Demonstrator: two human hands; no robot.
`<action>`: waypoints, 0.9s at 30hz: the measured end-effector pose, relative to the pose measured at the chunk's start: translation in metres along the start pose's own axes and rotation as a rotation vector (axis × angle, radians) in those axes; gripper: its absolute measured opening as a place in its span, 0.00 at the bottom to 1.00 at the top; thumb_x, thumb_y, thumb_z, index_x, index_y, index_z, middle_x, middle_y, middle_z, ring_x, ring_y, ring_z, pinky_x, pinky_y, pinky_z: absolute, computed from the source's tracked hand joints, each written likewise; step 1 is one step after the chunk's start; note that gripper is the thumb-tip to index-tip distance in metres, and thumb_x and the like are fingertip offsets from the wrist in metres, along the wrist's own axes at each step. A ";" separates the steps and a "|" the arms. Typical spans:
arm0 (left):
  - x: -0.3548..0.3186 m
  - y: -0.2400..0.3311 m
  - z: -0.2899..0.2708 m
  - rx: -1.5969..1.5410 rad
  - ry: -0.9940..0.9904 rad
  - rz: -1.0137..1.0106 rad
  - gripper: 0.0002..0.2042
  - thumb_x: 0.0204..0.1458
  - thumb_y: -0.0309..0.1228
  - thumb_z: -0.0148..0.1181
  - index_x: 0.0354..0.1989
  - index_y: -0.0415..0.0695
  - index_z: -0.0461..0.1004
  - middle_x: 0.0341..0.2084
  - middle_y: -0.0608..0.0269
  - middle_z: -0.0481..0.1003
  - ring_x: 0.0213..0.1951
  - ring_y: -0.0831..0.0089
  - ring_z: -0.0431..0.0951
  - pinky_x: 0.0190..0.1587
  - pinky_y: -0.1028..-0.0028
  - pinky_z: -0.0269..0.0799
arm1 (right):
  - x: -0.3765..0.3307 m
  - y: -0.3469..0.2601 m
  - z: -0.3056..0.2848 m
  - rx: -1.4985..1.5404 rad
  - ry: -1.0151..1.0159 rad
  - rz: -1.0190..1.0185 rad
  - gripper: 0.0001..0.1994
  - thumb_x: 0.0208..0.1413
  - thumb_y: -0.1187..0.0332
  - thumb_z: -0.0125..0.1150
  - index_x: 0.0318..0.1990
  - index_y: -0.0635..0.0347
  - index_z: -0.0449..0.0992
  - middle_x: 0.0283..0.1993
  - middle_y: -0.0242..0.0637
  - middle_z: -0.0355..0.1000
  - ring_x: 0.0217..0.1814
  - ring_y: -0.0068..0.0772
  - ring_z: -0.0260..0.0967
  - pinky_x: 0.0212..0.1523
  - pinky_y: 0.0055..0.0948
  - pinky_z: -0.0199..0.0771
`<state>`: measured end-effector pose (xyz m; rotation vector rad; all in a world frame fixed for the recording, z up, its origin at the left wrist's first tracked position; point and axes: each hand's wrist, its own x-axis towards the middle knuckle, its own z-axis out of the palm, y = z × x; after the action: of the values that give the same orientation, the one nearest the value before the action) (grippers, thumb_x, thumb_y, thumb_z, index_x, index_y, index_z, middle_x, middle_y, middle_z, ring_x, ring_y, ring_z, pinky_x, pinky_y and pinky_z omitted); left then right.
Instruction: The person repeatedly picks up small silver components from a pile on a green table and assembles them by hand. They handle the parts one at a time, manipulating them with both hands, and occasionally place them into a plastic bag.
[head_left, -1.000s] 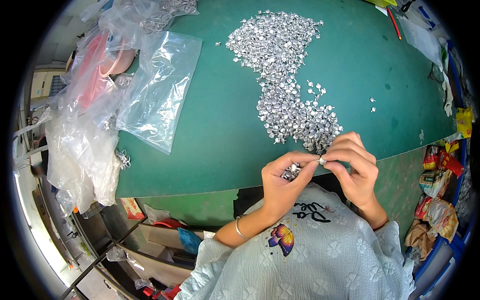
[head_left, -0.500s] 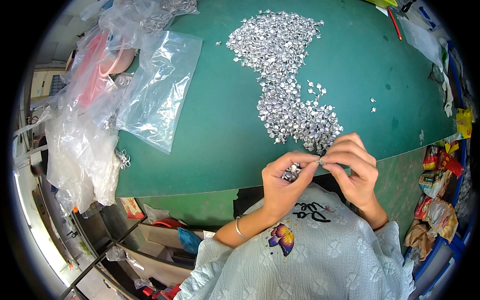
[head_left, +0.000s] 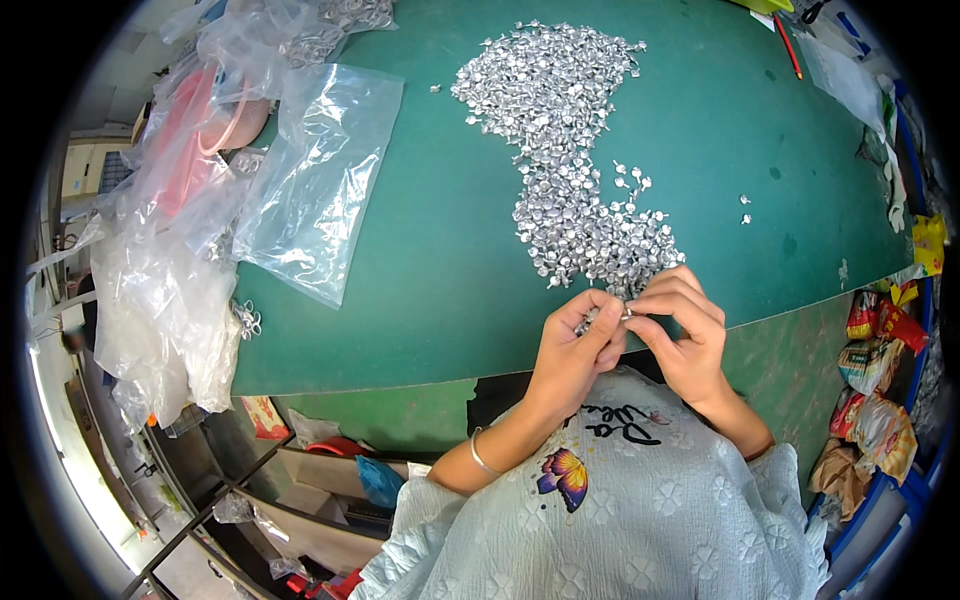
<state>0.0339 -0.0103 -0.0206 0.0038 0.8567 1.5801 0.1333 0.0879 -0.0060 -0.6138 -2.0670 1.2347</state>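
Note:
A long heap of small silvery metal pieces (head_left: 555, 120), each with a round head and a short stem, covers the middle of the green table (head_left: 440, 250). Just below its near end, my left hand (head_left: 578, 345) is curled around several of these metal pieces (head_left: 588, 320). My right hand (head_left: 683, 335) comes in from the right, thumb and forefinger pinching one small metal piece (head_left: 627, 313) against the fingertips of the left. Fingers partly cover that piece, so its exact shape is hidden.
A clear plastic bag (head_left: 320, 180) lies flat at the left, beside crumpled bags and a pink basket (head_left: 235, 125). A few loose metal pieces (head_left: 745, 209) lie to the right of the heap. A red pencil (head_left: 789, 47) rests at the far right; colourful packets (head_left: 880, 440) stand beyond the table's right edge.
Both hands have shifted slightly left. My left hand's fingers have curled in further over the pieces it holds, and the right hand's pinch has moved along with them.

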 end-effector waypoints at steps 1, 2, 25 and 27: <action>0.000 0.000 0.002 0.024 -0.007 -0.004 0.11 0.56 0.36 0.49 0.29 0.41 0.68 0.15 0.73 0.60 0.17 0.87 0.54 0.17 0.85 0.45 | 0.000 0.000 0.001 -0.042 0.017 -0.033 0.08 0.34 0.79 0.65 0.26 0.65 0.74 0.25 0.37 0.69 0.31 0.34 0.64 0.34 0.29 0.63; -0.001 0.001 0.004 0.048 -0.015 -0.008 0.12 0.56 0.37 0.48 0.29 0.41 0.68 0.15 0.73 0.60 0.16 0.87 0.53 0.17 0.85 0.45 | 0.000 0.000 0.003 -0.064 0.030 -0.044 0.08 0.34 0.79 0.65 0.26 0.64 0.74 0.25 0.36 0.69 0.31 0.34 0.64 0.34 0.29 0.63; 0.003 0.001 -0.004 0.059 0.097 0.078 0.07 0.50 0.23 0.52 0.37 0.36 0.70 0.21 0.68 0.66 0.18 0.86 0.58 0.18 0.85 0.51 | 0.028 0.022 -0.015 -0.161 -0.040 0.126 0.04 0.39 0.76 0.62 0.26 0.62 0.75 0.29 0.35 0.72 0.34 0.33 0.65 0.40 0.29 0.62; 0.002 0.003 0.003 0.230 0.180 0.171 0.09 0.47 0.20 0.55 0.38 0.36 0.71 0.20 0.70 0.66 0.20 0.87 0.59 0.20 0.85 0.51 | 0.022 0.011 -0.016 -0.122 -0.074 0.102 0.05 0.39 0.77 0.62 0.27 0.63 0.75 0.29 0.36 0.71 0.34 0.34 0.65 0.40 0.29 0.62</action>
<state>0.0327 -0.0074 -0.0180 0.1028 1.2026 1.6499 0.1308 0.1171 -0.0037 -0.7484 -2.2094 1.2112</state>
